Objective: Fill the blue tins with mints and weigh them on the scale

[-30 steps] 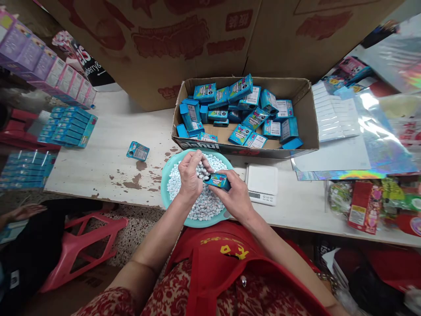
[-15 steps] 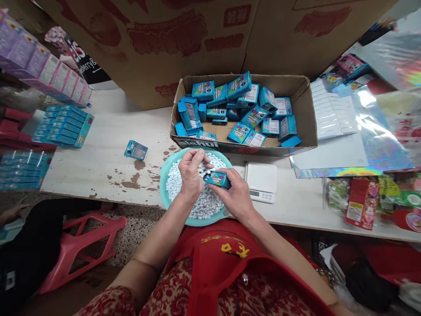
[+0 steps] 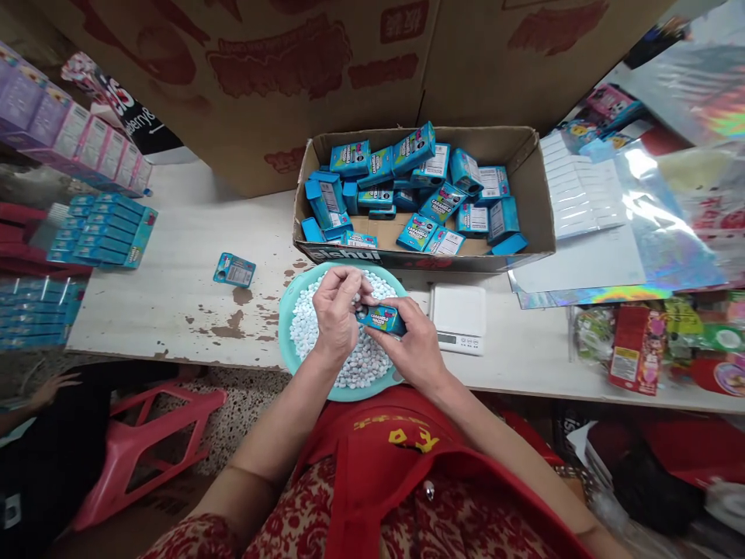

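Left forearm (image 3: pixel 279 431) aims at one o'clock, left hand (image 3: pixel 336 317) curled inward; right forearm (image 3: pixel 500 435) points between ten and eleven, right hand (image 3: pixel 417 345) clasped.

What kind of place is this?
Probably a small candy-packing workshop. I can see a green basin full of small white pieces that look like candy, a carton of little blue boxes, and a scale.

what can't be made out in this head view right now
All in the head view:
Inside of the blue box in the right hand: hidden by the box's walls and the left hand.
How many white pieces the left palm holds, if any: hidden by its curled fingers.
Floor of the bowl: covered by white pieces.
Reading on the scale: too small.
Full row of purple boxes: cut off by the left edge.
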`<state>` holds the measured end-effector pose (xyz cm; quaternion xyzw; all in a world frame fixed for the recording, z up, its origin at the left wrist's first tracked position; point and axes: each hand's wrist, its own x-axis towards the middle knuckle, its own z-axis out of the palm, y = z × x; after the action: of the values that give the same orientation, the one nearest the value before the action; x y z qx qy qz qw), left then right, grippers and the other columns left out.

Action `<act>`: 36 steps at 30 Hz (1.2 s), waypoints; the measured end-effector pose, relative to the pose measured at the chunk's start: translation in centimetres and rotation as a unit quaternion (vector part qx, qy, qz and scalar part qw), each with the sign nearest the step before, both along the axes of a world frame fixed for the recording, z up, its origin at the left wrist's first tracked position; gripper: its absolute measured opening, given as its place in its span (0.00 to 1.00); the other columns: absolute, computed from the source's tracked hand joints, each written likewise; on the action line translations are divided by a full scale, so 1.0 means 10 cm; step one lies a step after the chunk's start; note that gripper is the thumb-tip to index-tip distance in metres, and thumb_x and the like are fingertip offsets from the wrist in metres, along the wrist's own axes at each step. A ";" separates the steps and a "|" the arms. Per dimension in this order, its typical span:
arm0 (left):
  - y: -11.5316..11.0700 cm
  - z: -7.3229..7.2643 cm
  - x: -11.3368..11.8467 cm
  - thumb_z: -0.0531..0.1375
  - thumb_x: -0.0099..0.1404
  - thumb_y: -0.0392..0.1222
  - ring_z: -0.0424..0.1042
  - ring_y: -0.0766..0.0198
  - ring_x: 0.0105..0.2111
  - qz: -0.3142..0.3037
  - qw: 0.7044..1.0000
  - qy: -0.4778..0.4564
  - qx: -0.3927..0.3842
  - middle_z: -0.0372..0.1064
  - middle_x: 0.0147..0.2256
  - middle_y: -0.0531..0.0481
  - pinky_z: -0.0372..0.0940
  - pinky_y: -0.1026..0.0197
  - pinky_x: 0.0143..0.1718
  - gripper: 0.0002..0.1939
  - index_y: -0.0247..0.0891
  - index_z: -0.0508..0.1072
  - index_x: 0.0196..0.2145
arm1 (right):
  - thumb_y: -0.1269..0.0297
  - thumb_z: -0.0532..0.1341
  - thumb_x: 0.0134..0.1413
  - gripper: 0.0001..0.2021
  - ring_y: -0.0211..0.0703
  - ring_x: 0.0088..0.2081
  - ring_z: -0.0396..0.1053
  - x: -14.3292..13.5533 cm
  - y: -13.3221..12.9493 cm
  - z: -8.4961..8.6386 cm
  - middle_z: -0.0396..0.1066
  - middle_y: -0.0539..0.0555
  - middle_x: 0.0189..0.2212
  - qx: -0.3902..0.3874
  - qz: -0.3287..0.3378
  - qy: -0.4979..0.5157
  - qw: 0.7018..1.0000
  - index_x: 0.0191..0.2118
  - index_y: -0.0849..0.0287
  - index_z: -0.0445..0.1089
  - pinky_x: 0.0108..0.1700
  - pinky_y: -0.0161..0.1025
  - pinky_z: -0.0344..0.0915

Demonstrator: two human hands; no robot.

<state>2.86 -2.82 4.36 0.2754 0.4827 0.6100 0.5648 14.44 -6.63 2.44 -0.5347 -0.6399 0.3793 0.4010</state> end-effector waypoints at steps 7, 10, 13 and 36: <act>0.01 0.08 -0.06 0.62 0.60 0.44 0.52 0.74 0.12 0.032 0.999 0.007 0.023 0.58 0.15 0.59 0.51 0.69 0.15 0.08 0.38 0.69 0.30 | 0.64 0.67 0.50 0.14 0.46 0.42 0.70 0.04 -0.03 0.02 0.71 0.52 0.38 0.002 -0.010 0.053 0.999 0.44 0.54 0.68 0.44 0.43 0.67; 0.10 -0.10 -0.25 0.60 0.61 0.45 0.52 0.72 0.13 0.037 0.998 0.056 0.009 0.57 0.15 0.60 0.53 0.68 0.17 0.07 0.39 0.69 0.31 | 0.63 0.69 0.49 0.17 0.45 0.43 0.70 0.16 -0.07 0.07 0.70 0.53 0.41 0.008 -0.021 0.082 0.996 0.45 0.53 0.69 0.45 0.43 0.67; 0.22 -0.50 -0.45 0.57 0.63 0.44 0.66 0.66 0.24 -0.040 0.958 0.283 -0.019 0.67 0.23 0.52 0.64 0.63 0.29 0.08 0.39 0.70 0.28 | 0.63 0.70 0.48 0.16 0.46 0.44 0.70 0.30 -0.11 0.05 0.70 0.53 0.41 0.015 -0.043 0.067 0.997 0.44 0.52 0.70 0.46 0.45 0.68; 0.04 -0.97 -0.47 0.58 0.58 0.44 0.70 0.55 0.40 -0.224 0.821 0.512 -0.118 0.70 0.32 0.48 0.62 0.57 0.42 0.06 0.40 0.69 0.27 | 0.58 0.69 0.47 0.16 0.46 0.41 0.70 0.44 -0.13 -0.21 0.69 0.52 0.38 -0.077 -0.124 0.052 0.988 0.43 0.54 0.70 0.44 0.45 0.68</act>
<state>-1.85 -2.38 -5.32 0.5798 0.6957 0.1764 0.3857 18.80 -7.93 0.30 -0.6185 -0.5157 0.4026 0.4354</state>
